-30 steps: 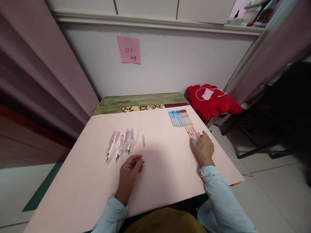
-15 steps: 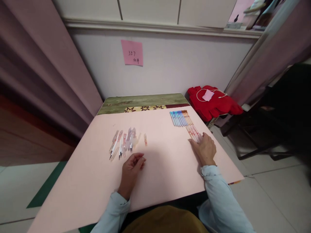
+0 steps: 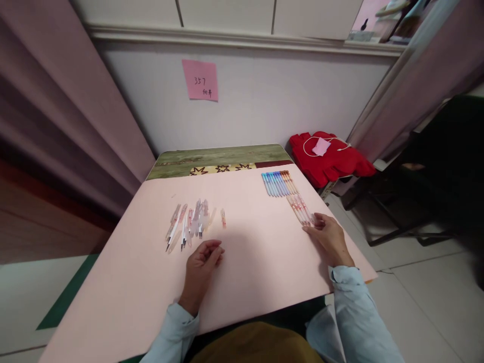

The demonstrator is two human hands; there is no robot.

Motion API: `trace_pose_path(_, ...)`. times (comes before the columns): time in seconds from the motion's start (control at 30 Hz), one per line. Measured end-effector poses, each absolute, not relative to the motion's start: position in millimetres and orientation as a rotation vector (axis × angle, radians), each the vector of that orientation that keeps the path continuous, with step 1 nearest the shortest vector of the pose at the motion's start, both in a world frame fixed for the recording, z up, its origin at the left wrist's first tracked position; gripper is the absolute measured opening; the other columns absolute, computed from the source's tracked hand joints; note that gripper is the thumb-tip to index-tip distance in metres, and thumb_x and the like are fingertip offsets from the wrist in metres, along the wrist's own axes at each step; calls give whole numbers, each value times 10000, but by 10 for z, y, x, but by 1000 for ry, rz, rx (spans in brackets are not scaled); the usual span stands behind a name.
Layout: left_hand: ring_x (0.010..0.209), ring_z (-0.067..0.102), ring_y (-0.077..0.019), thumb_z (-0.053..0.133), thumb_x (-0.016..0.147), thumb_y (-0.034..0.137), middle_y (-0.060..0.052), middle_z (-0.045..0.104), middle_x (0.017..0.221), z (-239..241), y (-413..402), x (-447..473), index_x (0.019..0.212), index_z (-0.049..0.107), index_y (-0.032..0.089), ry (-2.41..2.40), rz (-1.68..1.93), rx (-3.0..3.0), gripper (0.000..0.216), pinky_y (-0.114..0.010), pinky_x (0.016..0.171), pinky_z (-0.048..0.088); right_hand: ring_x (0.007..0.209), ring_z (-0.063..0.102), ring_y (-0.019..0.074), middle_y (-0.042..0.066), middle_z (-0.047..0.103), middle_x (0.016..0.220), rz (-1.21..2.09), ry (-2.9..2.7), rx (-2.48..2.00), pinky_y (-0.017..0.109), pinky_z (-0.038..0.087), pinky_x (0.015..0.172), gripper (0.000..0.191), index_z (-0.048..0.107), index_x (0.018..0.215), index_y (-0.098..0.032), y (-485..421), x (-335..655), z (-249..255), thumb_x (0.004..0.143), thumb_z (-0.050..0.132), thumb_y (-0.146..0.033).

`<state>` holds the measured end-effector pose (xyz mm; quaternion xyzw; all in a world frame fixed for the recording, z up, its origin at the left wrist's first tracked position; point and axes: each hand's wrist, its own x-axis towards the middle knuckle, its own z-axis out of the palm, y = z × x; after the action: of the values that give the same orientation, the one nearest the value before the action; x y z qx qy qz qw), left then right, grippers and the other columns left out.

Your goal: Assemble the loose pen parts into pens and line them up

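Note:
My right hand [image 3: 328, 238] is at the near ends of a short row of pink-patterned pens [image 3: 300, 209]; its thumb and fingers close in around them from both sides. Just beyond, touching or nearly so, a row of blue, purple and brown-orange pens [image 3: 279, 183] lies side by side. On the left is a loose heap of clear pen barrels and white refills [image 3: 189, 224], some crossing. One short pinkish pen part [image 3: 223, 218] lies apart to its right. My left hand [image 3: 204, 259] rests below the heap, fingers curled toward the thumb, with nothing visible in them.
Pale pink paper [image 3: 257, 272] covers most of the table, leaving a green wood-grain strip [image 3: 223, 155] at the back. A red cloth [image 3: 328, 159] with a white cable is beyond the right edge. A pink note [image 3: 200, 80] is on the wall. Curtains hang both sides.
My right hand has drawn back toward me and right along the pink-patterned pens, uncovering more of them. The left hand keeps its curled pose. The view has shifted slightly.

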<state>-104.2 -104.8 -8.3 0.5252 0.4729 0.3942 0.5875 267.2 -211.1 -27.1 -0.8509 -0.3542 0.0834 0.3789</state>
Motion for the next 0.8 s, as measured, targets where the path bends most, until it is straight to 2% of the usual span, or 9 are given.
trace_pose_path(0.17,682,576,-114,730,774,398,-7,657,761,-77,-1051,-1044,995,645,177,1105,919,1229,324,-218,620,469,792,623,202,96,651,1019,221,-940,-2167,335,508,787,713,666,1209,-125,-2094,2712,-243,658,748,-570)
trace_pose_path(0.33,685,577,-120,723,782,390,-10,657,760,-77,-1043,-1044,999,645,177,1102,916,1246,314,-225,621,472,961,604,271,133,618,1103,58,-1029,-2444,377,466,852,694,668,1187,-156,-1900,2564,-142,731,666,-678)
trace_pose_path(0.43,667,569,-122,720,780,386,-7,644,736,-78,-1038,-1042,993,646,173,1099,918,1258,311,-232,610,469,1037,575,296,138,606,1119,-94,-1014,-2590,381,447,841,584,656,1186,-177,-1774,2425,-112,813,608,-624)
trace_pose_path(0.6,678,573,-118,717,779,380,-3,643,753,-76,-1041,-1033,991,650,179,1100,918,1250,300,-227,619,469,1027,570,284,134,612,1088,-192,-1047,-2622,352,431,812,474,639,1193,-169,-1722,2318,-117,882,557,-517)
trace_pose_path(0.8,654,559,-115,701,787,358,0,634,735,-50,-1073,-1014,970,645,175,1078,923,1241,264,-227,604,456,1059,565,317,169,613,1156,-222,-1027,-2570,391,434,848,644,573,1287,-137,-1813,2376,-186,851,559,-611)
